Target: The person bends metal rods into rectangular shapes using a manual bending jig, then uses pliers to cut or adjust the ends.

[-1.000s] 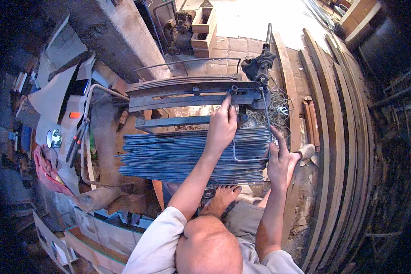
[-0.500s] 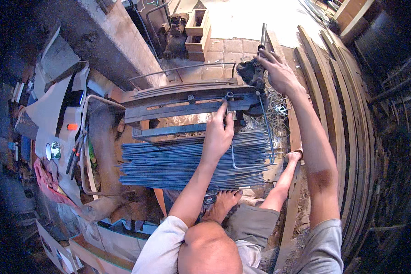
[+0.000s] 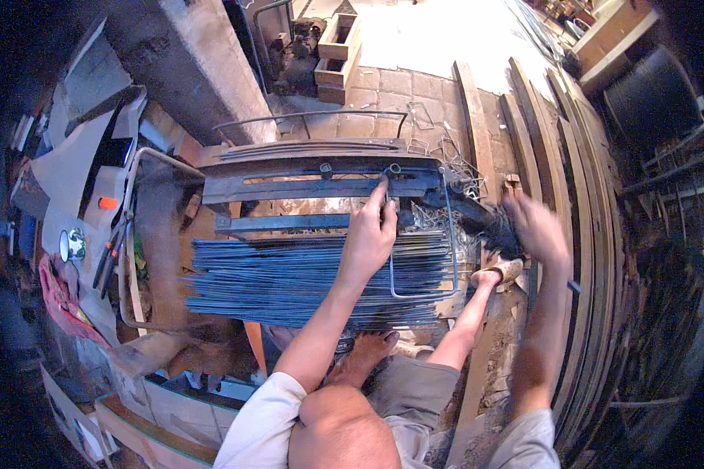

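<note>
"Where's the bent grey metal rod (image 3: 454, 266)?"
"Over the blue-grey metal rods (image 3: 266, 273); left hand (image 3: 369, 238) half-curled at its end, grip unclear."
"Right hand (image 3: 538, 228)?"
"Blurred by the black-wrapped lever (image 3: 502, 236), can't tell; long brown timbers (image 3: 551, 148) alongside."

Below my camera, a slotted steel bench (image 3: 250, 193) carries two ring-shaped collars (image 3: 326, 168) on its top and thin dark rods (image 3: 321, 148) along its far edge. On my left I see a pale sheet (image 3: 74, 207) bearing an enamel mug (image 3: 72, 245), an orange item (image 3: 108, 203), dark-handled pliers (image 3: 113, 258) and a crumpled pink cloth (image 3: 61, 301). Across the paved floor (image 3: 391, 86) I make out long timber planks (image 3: 475, 125) to the right, tangled wire offcuts (image 3: 463, 184), and stacked wooden boxes (image 3: 332, 52) farther off.
</note>
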`<act>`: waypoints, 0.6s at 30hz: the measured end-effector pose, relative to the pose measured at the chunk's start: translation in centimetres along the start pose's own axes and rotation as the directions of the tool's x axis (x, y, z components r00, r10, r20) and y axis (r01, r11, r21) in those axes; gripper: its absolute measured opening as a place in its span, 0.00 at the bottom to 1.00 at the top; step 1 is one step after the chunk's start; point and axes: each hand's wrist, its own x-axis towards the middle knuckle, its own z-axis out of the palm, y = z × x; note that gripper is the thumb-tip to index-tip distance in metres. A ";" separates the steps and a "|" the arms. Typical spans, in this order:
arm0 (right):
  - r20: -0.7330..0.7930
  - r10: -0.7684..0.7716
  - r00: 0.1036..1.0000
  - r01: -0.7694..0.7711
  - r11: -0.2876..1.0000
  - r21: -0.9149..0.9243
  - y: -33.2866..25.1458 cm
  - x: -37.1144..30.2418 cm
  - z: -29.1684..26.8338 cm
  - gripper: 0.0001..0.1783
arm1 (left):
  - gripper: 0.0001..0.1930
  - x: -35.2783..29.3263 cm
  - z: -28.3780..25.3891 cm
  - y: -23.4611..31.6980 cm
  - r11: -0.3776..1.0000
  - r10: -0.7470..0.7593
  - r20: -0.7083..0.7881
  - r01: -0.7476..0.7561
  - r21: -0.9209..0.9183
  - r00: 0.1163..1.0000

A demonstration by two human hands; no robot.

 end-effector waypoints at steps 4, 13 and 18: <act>-0.320 0.037 0.947 -0.010 0.996 0.087 3.0 -6.5 5.9 0.29 | 0.22 -0.2 0.4 0.8 0.983 -0.103 0.081 0.114 -0.147 0.991; -0.435 0.208 0.876 -0.233 0.972 -0.004 -0.1 -7.6 7.6 0.37 | 0.22 -0.1 0.7 0.6 0.998 -0.018 -0.010 0.018 -0.064 1.000; -0.401 0.249 0.882 -0.270 0.963 0.002 -1.2 -8.4 7.2 0.38 | 0.23 -0.3 0.4 0.9 0.996 -0.049 0.008 0.049 -0.080 0.999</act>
